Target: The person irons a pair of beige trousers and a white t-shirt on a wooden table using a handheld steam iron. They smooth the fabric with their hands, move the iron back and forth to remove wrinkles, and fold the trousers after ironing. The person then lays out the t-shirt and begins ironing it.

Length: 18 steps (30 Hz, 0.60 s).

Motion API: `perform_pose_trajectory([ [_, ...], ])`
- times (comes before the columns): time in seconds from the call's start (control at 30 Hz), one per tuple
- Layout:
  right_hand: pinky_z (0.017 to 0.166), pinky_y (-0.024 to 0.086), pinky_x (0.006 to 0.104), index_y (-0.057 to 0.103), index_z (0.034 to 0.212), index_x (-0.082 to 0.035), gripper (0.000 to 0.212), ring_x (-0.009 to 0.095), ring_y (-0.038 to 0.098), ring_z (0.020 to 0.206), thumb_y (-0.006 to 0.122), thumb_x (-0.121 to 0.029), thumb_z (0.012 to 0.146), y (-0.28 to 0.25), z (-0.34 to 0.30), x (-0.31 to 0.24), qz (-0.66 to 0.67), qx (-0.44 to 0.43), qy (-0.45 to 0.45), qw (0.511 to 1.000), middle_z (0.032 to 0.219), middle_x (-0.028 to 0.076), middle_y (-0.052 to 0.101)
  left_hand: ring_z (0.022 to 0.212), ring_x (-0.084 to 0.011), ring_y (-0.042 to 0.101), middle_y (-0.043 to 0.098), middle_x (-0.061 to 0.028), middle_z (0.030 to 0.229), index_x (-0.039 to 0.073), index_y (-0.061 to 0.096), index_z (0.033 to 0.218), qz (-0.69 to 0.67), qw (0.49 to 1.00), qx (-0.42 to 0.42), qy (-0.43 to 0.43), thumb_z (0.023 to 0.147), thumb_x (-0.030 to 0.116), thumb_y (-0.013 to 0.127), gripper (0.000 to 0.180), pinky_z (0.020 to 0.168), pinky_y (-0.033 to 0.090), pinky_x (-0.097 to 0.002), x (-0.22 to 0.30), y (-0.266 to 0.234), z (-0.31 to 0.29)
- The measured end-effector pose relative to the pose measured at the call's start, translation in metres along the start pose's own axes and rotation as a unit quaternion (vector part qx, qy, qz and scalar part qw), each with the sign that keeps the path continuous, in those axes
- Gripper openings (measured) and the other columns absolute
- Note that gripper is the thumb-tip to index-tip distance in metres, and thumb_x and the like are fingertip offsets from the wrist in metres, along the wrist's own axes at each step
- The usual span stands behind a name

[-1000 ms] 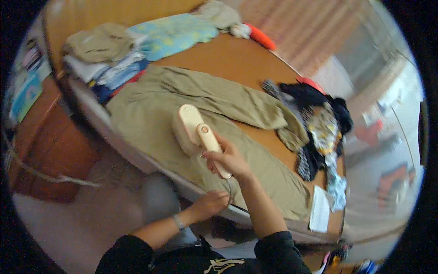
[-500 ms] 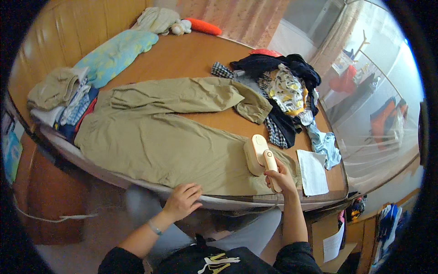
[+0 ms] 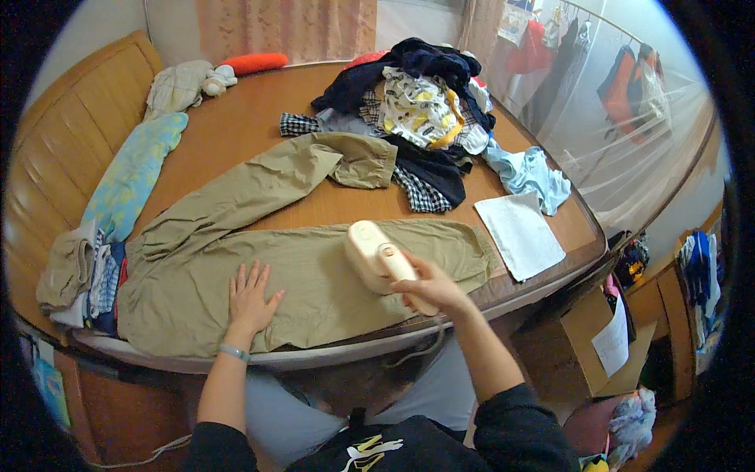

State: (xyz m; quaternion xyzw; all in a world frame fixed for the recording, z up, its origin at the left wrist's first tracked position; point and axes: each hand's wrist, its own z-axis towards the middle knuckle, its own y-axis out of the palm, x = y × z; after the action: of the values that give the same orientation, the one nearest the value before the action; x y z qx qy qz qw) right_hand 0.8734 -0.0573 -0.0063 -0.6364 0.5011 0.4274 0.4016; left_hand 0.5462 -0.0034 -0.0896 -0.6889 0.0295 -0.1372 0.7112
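Left hand [image 3: 252, 303]: palm down, laid flat on the khaki trousers [image 3: 314, 271], fingers spread and pointing away from the body, thumb out to the right. Grip wide, holding nothing. Left forearm comes up from the lower edge almost straight, slight lean to the right, with a pale band [image 3: 234, 352] round the wrist.

Right hand [image 3: 434, 287]: wrapped around the handle of a cream handheld iron [image 3: 368, 259]. Grip narrow, closed on the handle. Right forearm runs from lower right up and to the left, elbow out from the body. Handle slants back toward the person; iron's head points away and to the left. A cord [image 3: 417, 351] hangs below the handle, over the bed's near edge.

Iron is over the near trouser leg, roughly mid-leg and right of the left hand (can't tell whether its plate presses the cloth). Trousers lie on the bed [image 3: 259, 102], waist at left, legs running right. Near leg lies along the bed's edge; far leg angles away and bends near its cuff.

Around them: white cloth [image 3: 521, 236] just beside the near cuff, light blue garment [image 3: 531, 177] behind it, clothes pile [image 3: 421, 110] beyond the legs, folded stack [image 3: 69, 271] by the waist.
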Motion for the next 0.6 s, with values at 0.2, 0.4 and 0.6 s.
perform_pose_trajectory([
  [0.2,0.043,0.044,0.024,0.039,0.125,-0.007,0.06,0.011,0.051,0.049,0.061,-0.005,0.069,-0.076,-0.031,0.015,0.028,0.179,-0.016,0.983,0.076,0.006,0.057,0.129,-0.0315,0.015,0.023,-0.0093,0.139,0.012,0.032,0.131,-0.015,1.0,0.018,0.004,0.081,0.045,0.045,0.062,0.103,0.011,-0.0471,-0.003,0.001,-0.003],
  [0.4,0.041,0.044,0.0245,0.04,0.124,-0.006,0.06,0.011,0.051,0.047,0.061,-0.006,0.068,-0.062,-0.025,0.006,-0.018,0.22,-0.075,0.973,0.072,0.006,0.056,0.129,-0.0309,0.014,0.023,-0.0095,0.139,0.012,0.032,0.131,-0.011,1.0,0.025,0.003,0.082,0.047,0.041,0.061,0.104,0.01,-0.0463,-0.001,0.003,-0.002],
  [0.6,0.045,0.045,0.0249,0.035,0.127,-0.006,0.066,0.012,0.054,0.055,0.067,-0.011,0.069,0.027,0.022,-0.001,0.005,0.0,-0.083,0.996,0.088,0.008,0.059,0.129,-0.0301,0.014,0.022,-0.0079,0.14,0.012,0.032,0.131,-0.02,0.999,0.025,0.005,0.083,0.047,0.038,0.06,0.104,0.01,-0.0456,-0.003,0.005,0.002],
])
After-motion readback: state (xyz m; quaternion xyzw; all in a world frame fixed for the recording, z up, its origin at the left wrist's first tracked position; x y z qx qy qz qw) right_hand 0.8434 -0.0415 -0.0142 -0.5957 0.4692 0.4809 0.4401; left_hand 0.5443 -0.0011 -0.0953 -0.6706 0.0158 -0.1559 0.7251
